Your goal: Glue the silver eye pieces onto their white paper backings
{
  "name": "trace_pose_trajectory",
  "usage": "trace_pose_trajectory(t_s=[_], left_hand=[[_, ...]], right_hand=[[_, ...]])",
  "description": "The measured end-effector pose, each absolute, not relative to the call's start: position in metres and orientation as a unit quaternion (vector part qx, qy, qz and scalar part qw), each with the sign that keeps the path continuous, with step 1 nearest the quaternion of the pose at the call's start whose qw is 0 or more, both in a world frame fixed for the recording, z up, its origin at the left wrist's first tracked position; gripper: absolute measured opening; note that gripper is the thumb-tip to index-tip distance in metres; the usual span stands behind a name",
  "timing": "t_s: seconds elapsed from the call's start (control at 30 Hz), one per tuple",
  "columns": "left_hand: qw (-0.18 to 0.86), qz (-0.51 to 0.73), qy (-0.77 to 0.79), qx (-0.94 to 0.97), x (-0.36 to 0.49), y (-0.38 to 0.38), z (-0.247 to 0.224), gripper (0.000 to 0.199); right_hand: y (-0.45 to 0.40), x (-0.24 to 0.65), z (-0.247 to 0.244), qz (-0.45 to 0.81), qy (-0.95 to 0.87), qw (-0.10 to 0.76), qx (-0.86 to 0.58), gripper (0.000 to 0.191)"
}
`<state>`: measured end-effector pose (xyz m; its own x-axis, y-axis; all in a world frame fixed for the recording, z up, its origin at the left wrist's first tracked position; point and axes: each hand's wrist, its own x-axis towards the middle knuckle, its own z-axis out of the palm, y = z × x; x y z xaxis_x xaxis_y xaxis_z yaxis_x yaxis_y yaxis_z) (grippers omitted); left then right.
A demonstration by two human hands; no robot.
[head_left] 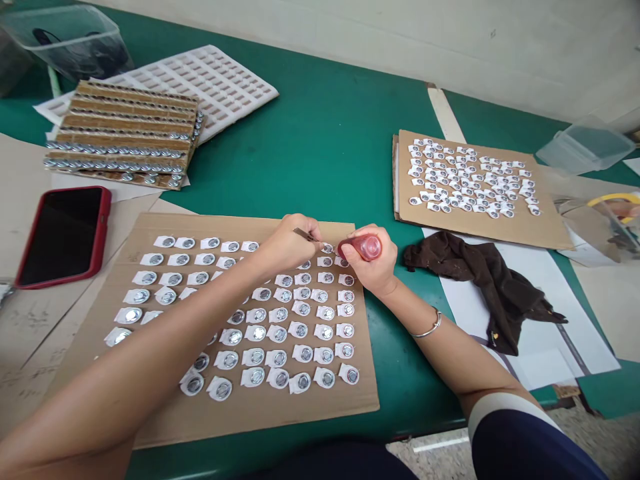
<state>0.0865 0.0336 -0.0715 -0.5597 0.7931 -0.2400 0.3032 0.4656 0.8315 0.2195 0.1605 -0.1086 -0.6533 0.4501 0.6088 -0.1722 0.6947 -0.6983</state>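
My left hand [295,243] is closed in a pinch around a slim dark tool [304,234] that looks like tweezers; its tip is hidden by the fingers. In my right hand [375,267] is a small squeeze bottle [369,247] of red liquid, tilted with its base toward me. Both hands meet above the far right corner of a cardboard sheet [340,407]. Rows of round silvery metal pieces on white tabbed backings [325,378] cover this sheet. One such piece [327,249] lies between my hands, close to the fingertips of my left.
At the right, a second cardboard [545,223] bears many similar pieces, with a dark brown cloth [480,267] before it. A red-cased phone [65,237], stacked cardboard strips [135,120], a white slotted tray [240,83] and a clear bin [75,43] stand left.
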Motion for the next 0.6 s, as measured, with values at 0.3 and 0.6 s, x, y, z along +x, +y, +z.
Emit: trace_pose_trajectory(t_s=[0.3,0.6], left_hand=[[0.317,0.388,0.792,0.348,0.0863,0.0332,-0.0723,0.010],[0.318,0.392,0.793,0.342,0.0872,0.0329,-0.0680,0.009]], right_hand=[[0.1607,0.2196,-0.1097,0.393,-0.819,0.410,-0.081,0.027],[0.1600,0.2190,-0.1088,0.399,-0.819,0.405,-0.085,0.026]])
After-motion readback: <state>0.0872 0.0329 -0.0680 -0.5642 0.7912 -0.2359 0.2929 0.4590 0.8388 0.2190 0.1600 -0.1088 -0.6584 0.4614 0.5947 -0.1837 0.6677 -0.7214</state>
